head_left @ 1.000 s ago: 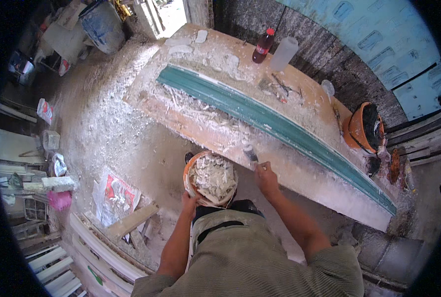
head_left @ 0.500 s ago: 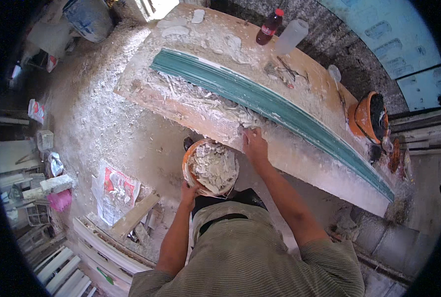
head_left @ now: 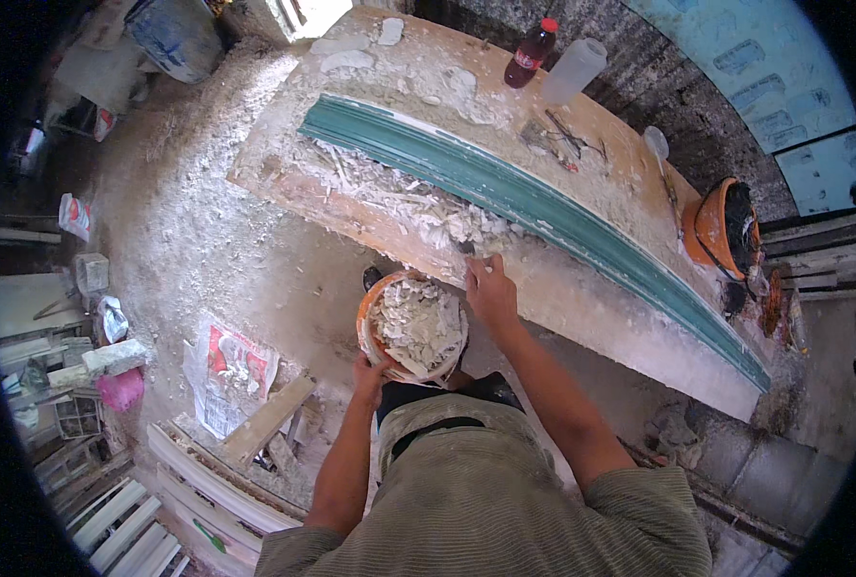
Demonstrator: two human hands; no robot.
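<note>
At the far left, a red-and-white printed sheet (head_left: pixel 228 370) lies on the dusty floor beside loose timber offcuts (head_left: pixel 266 420). My left hand (head_left: pixel 370 370) is clamped on the near rim of an orange bowl (head_left: pixel 413 327), holding it just below the near edge of the workbench (head_left: pixel 630 327); the bowl is heaped with broken white plaster scraps, so I judge it heavy for its size and best gripped at the rim with a palm under it, since the dusty shell looks slippery. My right hand (head_left: pixel 490 288) rests on the bench edge just right of the bowl, fingers closed around a small scraper (head_left: pixel 466 248) whose blade meets the pile of plaster scraps (head_left: pixel 428 207). The scraps look brittle and crumbly, apt to break further if pressed. Beyond them a long green moulding form (head_left: pixel 543 207) curves across the bench from far left to near right. Further right stand a dark bottle with a red cap (head_left: pixel 530 54), a pale plastic bottle (head_left: pixel 572 69), and an orange bucket (head_left: pixel 721 226) at the bench's right end.
</note>
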